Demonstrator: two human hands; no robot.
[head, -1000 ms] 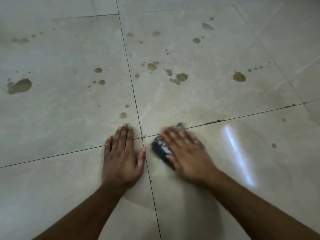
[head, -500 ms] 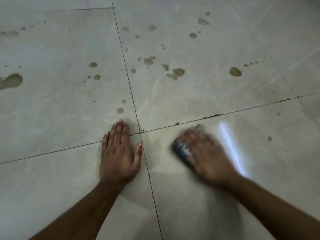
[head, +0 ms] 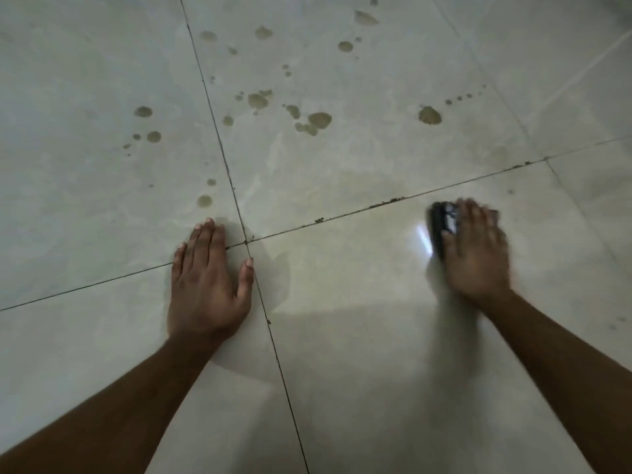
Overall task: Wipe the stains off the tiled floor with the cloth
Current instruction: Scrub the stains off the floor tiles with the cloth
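The tiled floor [head: 342, 336] is spotted with brown stains [head: 319, 119] on the tiles beyond both hands, the cluster lying ahead and left of the cloth, between the two hands and somewhat nearer the left one. The left hand [head: 208, 282] is pressed flat, fingers straight and together. The dark, bunched cloth [head: 441, 224] is held down on the near right tile under the blurred right hand [head: 477, 254], whose fingers look laid flat over it.

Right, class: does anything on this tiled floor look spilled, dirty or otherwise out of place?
Yes. Brownish stains spatter the far tiles, untouched by the cloth under the right hand on the cleaner near tile. Dark crumbs of grime sit along the grout line. The left hand rests flat.
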